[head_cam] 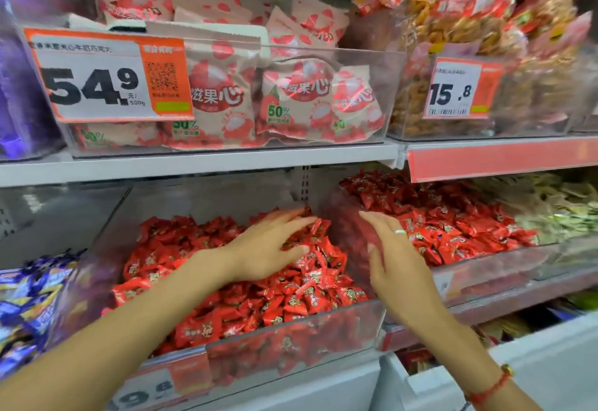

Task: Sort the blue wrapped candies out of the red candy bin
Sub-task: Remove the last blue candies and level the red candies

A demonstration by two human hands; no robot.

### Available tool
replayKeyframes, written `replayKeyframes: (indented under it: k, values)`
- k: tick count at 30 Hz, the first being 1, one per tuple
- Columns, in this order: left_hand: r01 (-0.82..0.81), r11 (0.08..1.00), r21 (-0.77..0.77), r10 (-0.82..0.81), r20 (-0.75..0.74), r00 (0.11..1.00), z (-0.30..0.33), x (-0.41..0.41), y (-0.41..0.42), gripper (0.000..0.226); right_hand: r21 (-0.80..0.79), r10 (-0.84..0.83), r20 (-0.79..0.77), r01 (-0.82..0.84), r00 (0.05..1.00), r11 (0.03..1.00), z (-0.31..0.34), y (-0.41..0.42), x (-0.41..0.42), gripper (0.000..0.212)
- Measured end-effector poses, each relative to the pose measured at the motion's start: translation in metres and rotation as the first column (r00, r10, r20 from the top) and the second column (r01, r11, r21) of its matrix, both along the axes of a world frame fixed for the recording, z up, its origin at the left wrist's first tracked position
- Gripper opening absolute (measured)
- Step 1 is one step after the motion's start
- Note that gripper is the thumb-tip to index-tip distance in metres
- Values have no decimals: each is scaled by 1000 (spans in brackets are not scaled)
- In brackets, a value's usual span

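Observation:
A clear plastic bin (291, 342) on the lower shelf is heaped with red wrapped candies (291, 300). My left hand (265, 248) lies flat on top of the heap, fingers spread and pointing toward the back right. My right hand (388, 261) hovers at the bin's right wall, fingers straight, palm facing left, holding nothing. A ring sits on one finger. No blue wrapped candy shows among the red ones in this bin. Blue wrapped candies (29, 300) fill the neighbouring bin at the far left.
A second bin of red candies (453, 223) stands to the right, with pale wrapped sweets (556, 206) beyond it. The shelf above (200, 161) carries bins of pink snack packs (291, 93) with price tags (106, 77). White shelving runs below.

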State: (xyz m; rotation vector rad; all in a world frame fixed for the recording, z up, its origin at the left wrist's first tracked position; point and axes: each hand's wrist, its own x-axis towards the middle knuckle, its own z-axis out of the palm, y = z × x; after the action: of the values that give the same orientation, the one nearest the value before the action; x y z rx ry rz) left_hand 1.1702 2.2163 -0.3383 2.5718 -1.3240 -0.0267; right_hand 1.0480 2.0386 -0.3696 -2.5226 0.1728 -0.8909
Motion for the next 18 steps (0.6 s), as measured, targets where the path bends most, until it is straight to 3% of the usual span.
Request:
replayKeyframes:
  k: [3, 6, 10, 18]
  values:
    - [-136, 982, 128, 137, 3, 991, -16, 20, -30, 76, -24, -25, 11, 25, 1000, 999, -2, 2, 1, 53]
    - [-167, 937, 308, 181, -15, 983, -34, 26, -46, 73, -13, -21, -27, 20, 999, 1000, -1, 1, 0, 54]
    - [-156, 915, 372, 183, -39, 982, -33, 23, -32, 61, -22, -1, -77, -1, 997, 1000, 2, -1, -2, 55]
    - [-128, 857, 499, 118, 52, 992, -14, -3, 36, 56, -62, -18, -83, 13, 996, 998, 1, 0, -1, 60]
